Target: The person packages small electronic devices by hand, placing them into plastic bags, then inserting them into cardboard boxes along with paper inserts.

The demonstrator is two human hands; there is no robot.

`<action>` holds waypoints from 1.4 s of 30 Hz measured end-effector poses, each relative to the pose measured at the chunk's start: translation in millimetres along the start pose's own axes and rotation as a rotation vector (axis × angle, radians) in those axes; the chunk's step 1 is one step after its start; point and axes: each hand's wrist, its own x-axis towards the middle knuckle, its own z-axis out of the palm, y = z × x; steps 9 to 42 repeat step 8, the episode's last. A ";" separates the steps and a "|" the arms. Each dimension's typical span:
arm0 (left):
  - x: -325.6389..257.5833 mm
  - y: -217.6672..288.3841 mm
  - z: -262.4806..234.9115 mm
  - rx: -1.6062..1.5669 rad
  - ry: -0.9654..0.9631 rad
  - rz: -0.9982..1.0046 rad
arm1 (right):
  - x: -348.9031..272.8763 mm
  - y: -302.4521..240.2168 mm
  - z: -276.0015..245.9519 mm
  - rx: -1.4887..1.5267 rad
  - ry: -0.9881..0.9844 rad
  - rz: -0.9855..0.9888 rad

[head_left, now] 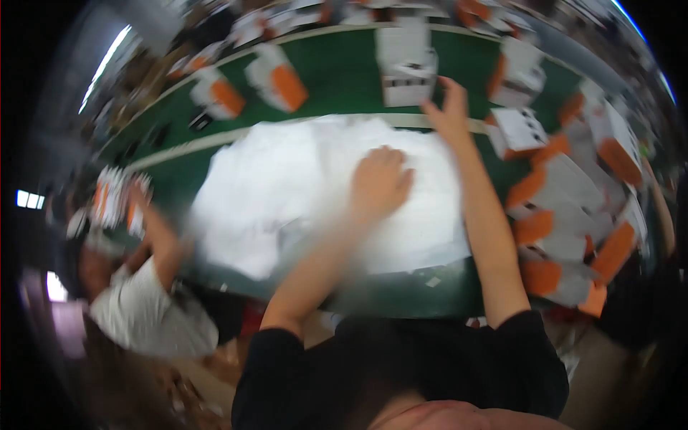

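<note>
Big green table (337, 79) with a cream strip across it, a co-worker's sleeve (147, 315) at left, white-and-orange cartons (566, 215) piled right — busy, blurred room. White sheet stack (287, 186) lies mid-table: looks light, limp, likely slippery, so best pressed flat or taken by an edge. Left hand (380, 183) rests curled on it, gripping nothing; right hand (450, 111) spread open by the white box (407, 72), contact unclear.

Bright, even overhead light; heavy motion blur throughout, with fisheye bending and dark vignetting at the rim.
</note>
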 end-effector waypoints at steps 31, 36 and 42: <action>-7.8 -7.3 -31.5 0.168 -0.090 -0.186 | 5.4 -56.6 76.1 0.020 -0.078 -0.059; -7.8 -7.3 -31.5 0.168 -0.090 -0.186 | 5.4 -56.6 76.1 0.020 -0.078 -0.059; -7.8 -7.3 -31.5 0.168 -0.090 -0.186 | 5.4 -56.6 76.1 0.020 -0.078 -0.059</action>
